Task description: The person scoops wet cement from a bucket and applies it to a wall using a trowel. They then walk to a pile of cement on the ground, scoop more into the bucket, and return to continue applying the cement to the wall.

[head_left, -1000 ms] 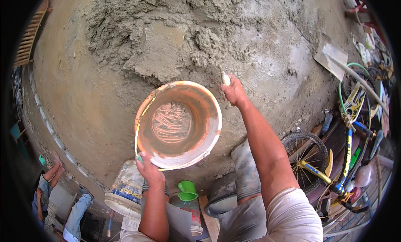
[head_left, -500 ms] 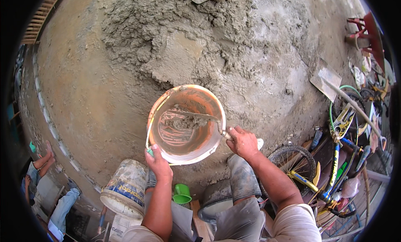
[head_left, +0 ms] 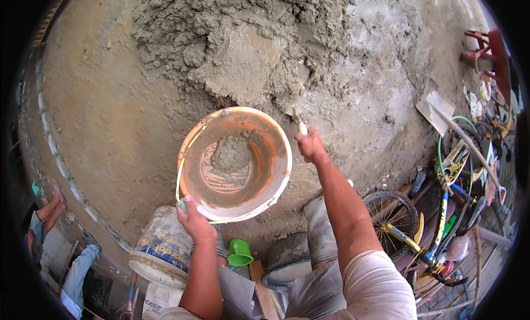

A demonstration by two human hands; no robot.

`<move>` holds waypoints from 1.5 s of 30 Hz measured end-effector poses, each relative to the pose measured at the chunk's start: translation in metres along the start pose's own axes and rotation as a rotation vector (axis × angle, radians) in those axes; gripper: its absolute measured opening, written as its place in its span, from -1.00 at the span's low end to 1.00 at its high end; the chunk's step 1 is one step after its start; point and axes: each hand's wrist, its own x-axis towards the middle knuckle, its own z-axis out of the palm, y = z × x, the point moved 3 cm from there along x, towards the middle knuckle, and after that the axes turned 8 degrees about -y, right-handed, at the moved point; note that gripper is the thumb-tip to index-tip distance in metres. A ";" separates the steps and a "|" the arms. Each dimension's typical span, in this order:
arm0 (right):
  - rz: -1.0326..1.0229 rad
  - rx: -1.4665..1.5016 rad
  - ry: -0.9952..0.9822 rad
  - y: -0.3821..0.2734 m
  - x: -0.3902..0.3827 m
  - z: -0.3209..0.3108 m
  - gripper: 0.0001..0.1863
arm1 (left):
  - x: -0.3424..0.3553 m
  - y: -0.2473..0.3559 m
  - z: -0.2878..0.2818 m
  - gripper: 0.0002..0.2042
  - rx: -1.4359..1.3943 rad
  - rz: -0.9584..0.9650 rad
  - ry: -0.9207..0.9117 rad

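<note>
My left hand (head_left: 194, 219) grips the lower left rim of an orange-and-white bucket (head_left: 265, 171) at its wire handle and green grip. A grey lump of wet mortar (head_left: 232, 152) lies inside on the scratched bottom. My right hand (head_left: 310, 145) is closed on the pale handle of a trowel (head_left: 302, 125), just right of the bucket; the blade's tip is in the mortar pile (head_left: 243, 60) spread over the ground above the bucket, so its full shape is hidden.
A dirty white bucket (head_left: 157, 248) and green dipper (head_left: 239, 252) are below. A shovel (head_left: 436, 107), bicycle parts (head_left: 403, 234) and a red wheelbarrow (head_left: 497, 60) line the right. Other people's bare legs (head_left: 49, 209) and jeans (head_left: 80, 276) show at lower left.
My right hand dipped the trowel into the bucket, then moved back up and right to the pile. A lump of mortar now sits in the bucket, which was empty a second ago.
</note>
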 end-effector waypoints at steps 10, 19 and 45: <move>-0.167 -0.036 0.048 -0.064 0.002 0.004 -0.79 | 0.007 -0.002 -0.004 -0.64 0.016 -0.013 -0.001; -0.311 -0.865 0.257 -0.068 -0.107 -0.004 -0.59 | 0.007 0.002 0.002 -0.64 0.053 0.020 -0.023; -0.193 -0.125 0.203 -0.121 0.080 -0.044 -0.52 | 0.013 0.006 0.003 -0.58 0.134 -0.037 -0.009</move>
